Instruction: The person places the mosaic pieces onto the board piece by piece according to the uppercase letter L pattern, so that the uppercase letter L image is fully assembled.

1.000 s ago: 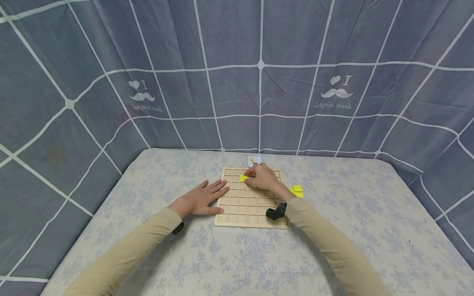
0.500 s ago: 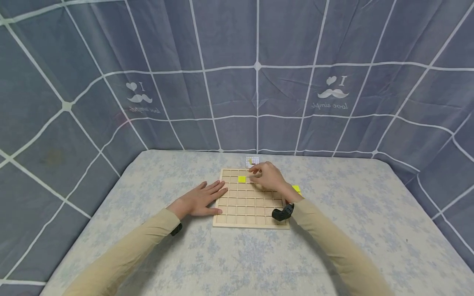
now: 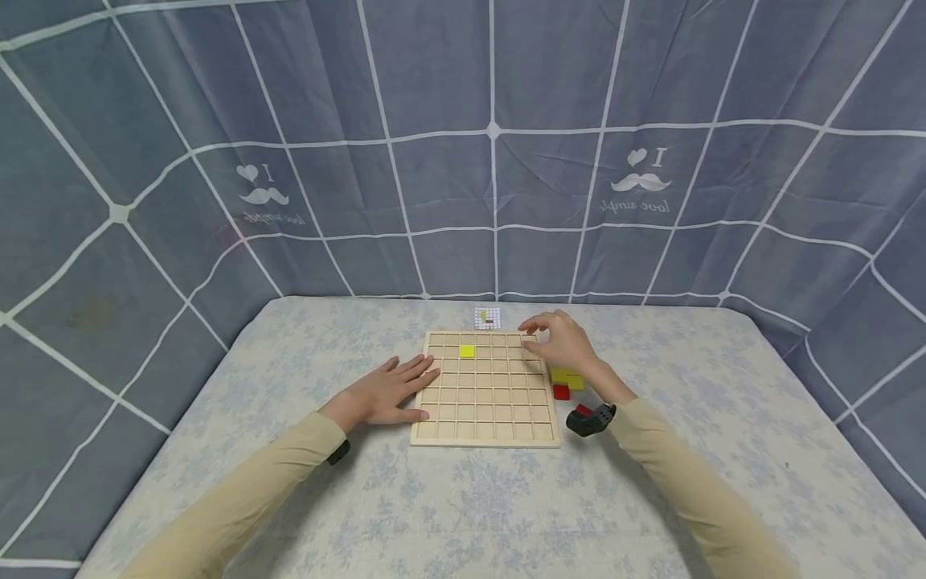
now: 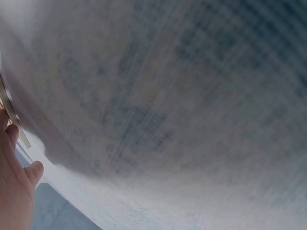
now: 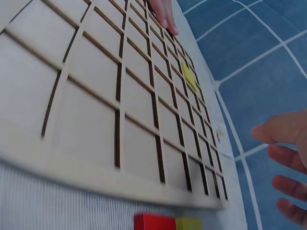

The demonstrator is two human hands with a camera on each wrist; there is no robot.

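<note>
My right hand [image 3: 567, 342] has moved right since the earlier frame, from just beside the flat yellow square tile [image 3: 466, 351] to the far right corner of the pale wooden grid board [image 3: 485, 413]. Its fingers are loosely curved, with a modest gap to the thumb; whether they touch the board I cannot tell. The yellow tile sits in the third compartment from the left, second row from the far edge. My left hand [image 3: 383, 394] lies with its fingers spread, their tips and the thumb on the board's left edge. Just beside the right edge, on the pale blue-patterned tabletop [image 3: 463, 515], lie more yellow square tiles [image 3: 567, 378], with a red square block [image 3: 561, 392] at their near side. Just beyond the board's far edge is a small white gridded card [image 3: 488, 318].
</note>
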